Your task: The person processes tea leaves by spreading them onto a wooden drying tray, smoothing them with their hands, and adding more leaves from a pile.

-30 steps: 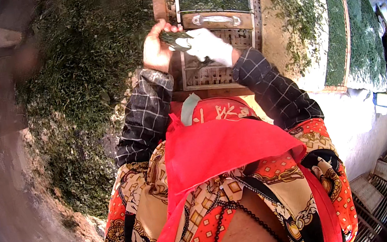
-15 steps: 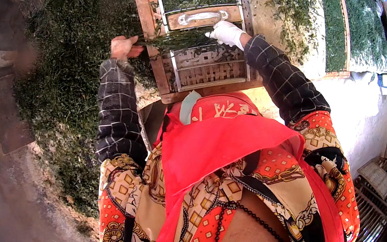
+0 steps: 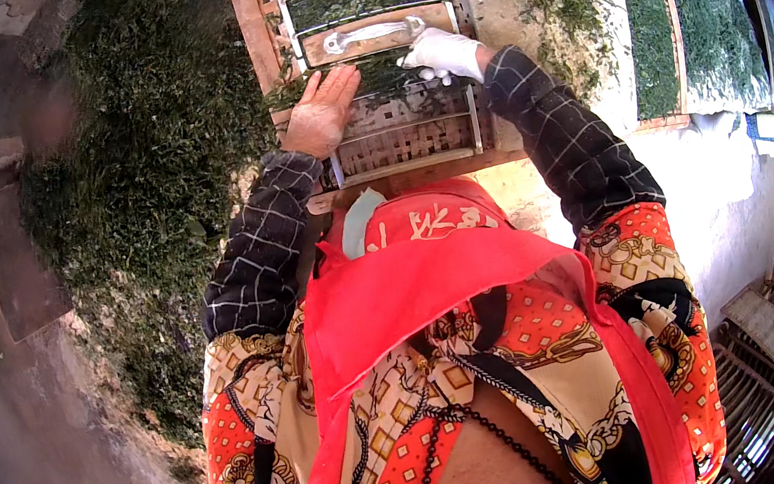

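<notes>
Bare, my left hand [image 3: 322,112] lies flat with its fingers stretched over the left part of a band of dark green leafy strands [image 3: 371,75]. My right hand [image 3: 441,57], in a white glove, has its fingers curled at the band's right end, pinching strands there. Those strands lie across a pale slotted frame [image 3: 474,122] with thin crossbars, set over a woven lattice base [image 3: 403,149]. Just beyond my hands, a wooden crossbar [image 3: 316,50] carries a white metal handle [image 3: 374,33]. Farther sections of the frame hold more packed green strands.
A large heap of loose green strands [image 3: 153,107] spreads at the left. To the right, more strands are scattered on a pale board [image 3: 515,29], with strand-covered panels [image 3: 640,19] beyond. Slatted racks [image 3: 760,325] stand at the lower right, beside a white wall [image 3: 696,213].
My left hand has moved right, from beside the frame onto the strands in it, and its fingers have straightened. My right hand stays at the band's right end.
</notes>
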Demonstrator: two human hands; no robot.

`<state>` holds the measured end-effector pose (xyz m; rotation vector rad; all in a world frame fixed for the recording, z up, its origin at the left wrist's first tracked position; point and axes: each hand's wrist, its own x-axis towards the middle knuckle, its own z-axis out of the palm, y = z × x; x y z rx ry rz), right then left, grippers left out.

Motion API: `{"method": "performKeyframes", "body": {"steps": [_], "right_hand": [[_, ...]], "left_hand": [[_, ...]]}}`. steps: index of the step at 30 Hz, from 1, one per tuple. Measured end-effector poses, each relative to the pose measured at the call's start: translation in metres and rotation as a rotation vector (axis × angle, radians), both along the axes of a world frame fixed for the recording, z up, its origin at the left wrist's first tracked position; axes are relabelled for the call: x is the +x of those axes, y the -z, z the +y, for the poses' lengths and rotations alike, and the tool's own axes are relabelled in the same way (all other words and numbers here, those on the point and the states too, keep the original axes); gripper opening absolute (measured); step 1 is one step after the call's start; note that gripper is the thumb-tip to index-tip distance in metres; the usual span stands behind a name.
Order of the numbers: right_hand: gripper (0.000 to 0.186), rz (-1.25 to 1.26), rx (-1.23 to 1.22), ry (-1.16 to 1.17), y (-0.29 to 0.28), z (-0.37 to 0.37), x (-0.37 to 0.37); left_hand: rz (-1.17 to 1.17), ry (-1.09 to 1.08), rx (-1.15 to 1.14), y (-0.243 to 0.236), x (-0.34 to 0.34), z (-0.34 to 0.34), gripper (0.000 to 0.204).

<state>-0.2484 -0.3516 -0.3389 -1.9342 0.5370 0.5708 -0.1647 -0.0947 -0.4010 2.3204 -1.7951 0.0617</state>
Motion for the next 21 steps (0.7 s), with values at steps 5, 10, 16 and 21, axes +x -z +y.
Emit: {"method": "performKeyframes", "body": {"steps": [5,10,16,21], "right_hand": [[0.022,-0.045,0.053,-0.103,-0.003,-0.046,-0.013],[0.032,-0.278,-0.348,-0.187,-0.004,-0.072,-0.031],[0.042,-0.373,-0.667,-0.071,0.010,-0.106,-0.062],[0.023,-0.552,-0.275,0.509,0.001,-0.128,-0.100]], "left_hand": [[0.019,0.016,-0.028,0.000,0.001,0.000,0.060],[0.067,-0.003,0.017,-0.005,0.001,0.001,0.061],[0.000,-0.008,0.012,-0.005,-0.001,0.002,0.057],[0.133,0.026,-0.044,-0.049,-0.036,-0.033,0.053]]}}
